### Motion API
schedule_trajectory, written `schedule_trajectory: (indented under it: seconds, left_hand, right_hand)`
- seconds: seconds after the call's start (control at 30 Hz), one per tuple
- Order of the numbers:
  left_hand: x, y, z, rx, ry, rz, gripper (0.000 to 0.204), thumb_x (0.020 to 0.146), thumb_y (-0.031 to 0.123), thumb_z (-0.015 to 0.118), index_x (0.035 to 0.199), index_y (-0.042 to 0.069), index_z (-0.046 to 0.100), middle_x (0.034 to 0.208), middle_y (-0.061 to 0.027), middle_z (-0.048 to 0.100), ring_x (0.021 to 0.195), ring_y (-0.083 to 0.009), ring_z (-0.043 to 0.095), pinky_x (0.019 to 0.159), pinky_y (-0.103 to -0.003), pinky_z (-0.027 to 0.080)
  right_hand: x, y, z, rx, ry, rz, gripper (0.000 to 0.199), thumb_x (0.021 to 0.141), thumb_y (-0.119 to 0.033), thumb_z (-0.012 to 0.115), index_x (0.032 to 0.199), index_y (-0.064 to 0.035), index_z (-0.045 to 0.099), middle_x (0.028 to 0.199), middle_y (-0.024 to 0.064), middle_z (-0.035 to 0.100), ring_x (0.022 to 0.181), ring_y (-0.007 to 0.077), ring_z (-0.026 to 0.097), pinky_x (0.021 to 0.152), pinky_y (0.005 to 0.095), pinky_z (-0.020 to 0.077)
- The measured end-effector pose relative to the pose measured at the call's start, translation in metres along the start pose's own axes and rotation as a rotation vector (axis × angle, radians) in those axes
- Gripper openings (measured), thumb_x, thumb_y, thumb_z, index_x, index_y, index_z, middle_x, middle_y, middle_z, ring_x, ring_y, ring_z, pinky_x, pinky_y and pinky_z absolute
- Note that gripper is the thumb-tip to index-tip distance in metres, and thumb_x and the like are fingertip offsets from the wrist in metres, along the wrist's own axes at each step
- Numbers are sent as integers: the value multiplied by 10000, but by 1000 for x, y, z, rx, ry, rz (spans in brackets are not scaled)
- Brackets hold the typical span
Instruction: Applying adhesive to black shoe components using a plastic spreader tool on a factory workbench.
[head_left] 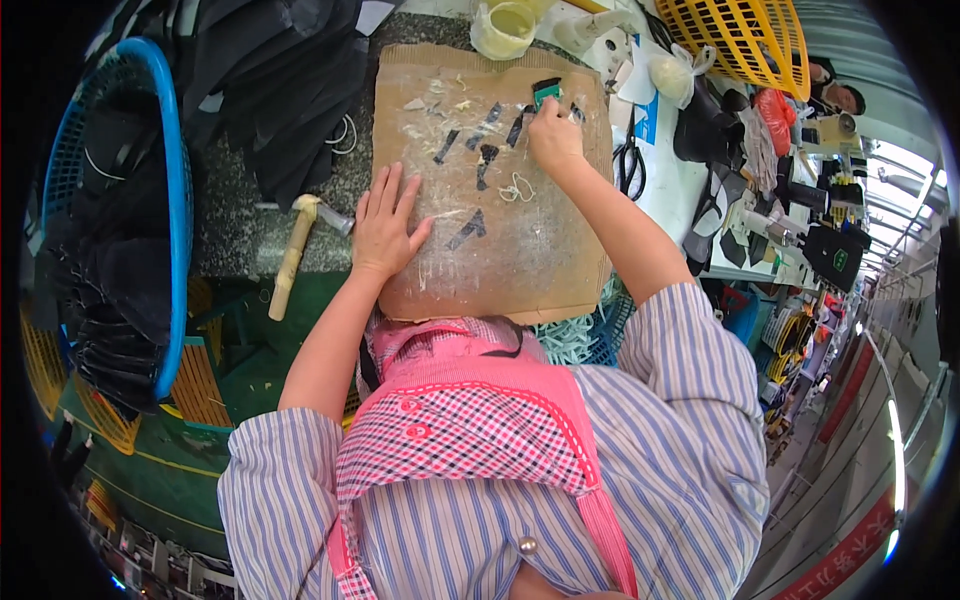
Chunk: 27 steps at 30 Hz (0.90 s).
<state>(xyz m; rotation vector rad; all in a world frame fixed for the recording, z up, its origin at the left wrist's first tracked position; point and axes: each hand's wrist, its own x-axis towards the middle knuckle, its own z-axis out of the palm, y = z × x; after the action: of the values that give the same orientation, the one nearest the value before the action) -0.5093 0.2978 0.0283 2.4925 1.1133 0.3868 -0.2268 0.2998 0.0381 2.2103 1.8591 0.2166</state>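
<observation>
A worn sheet of brown cardboard, smeared with whitish residue, lies in front of me. My left hand rests flat on its left edge, fingers spread and holding nothing. Near the far right corner, my right hand is closed round a small green tool with a black end; its exact kind is unclear. Several dark strips are scattered on the cardboard. A loop of white string lies among them. Just beyond the far edge stands a tub with yellowish contents.
A hammer lies at the table's left edge, and black scissors lie right of the cardboard. Black fabric pieces are piled far left. A blue basket of black cloth stands left; a yellow basket is far right, near a person.
</observation>
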Motion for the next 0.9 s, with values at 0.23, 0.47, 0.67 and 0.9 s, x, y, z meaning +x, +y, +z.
schedule_trajectory:
  seconds: [0.23,0.47,0.67,0.9]
  left_hand:
    - [-7,-4,-1,-16,-7,10,573,729,351,550,1234,149,371,1339,-85,246,1236,-231,232,952,-403,251]
    - [-2,0,-3,-24,-25,10,559,751,346,533,1246,155,356,1348,-77,231,1244,-230,213,963,-404,235]
    - [7,-17,7,-319,-84,-80,445,784,309,500,1180,114,443,1324,-113,280,1252,-252,197,964,-416,237]
    - [11,26,-5,-255,31,-6,454,752,245,557,1178,139,443,1302,-126,306,1239,-267,228,957,-455,240]
  right_hand:
    - [-67,-25,0,-86,-121,-215,391,696,-64,482,1009,168,447,997,292,434,580,267,586,459,307,489]
    - [-194,-72,-43,301,-366,-289,444,710,-49,471,1119,99,377,950,228,482,500,220,572,442,319,467]
    - [-138,-10,-83,1802,-355,543,183,795,-119,515,959,-50,475,654,78,555,444,112,471,404,215,358]
    - [-68,4,-47,1824,-194,563,133,816,-161,505,861,-46,456,618,76,559,437,130,485,395,250,380]
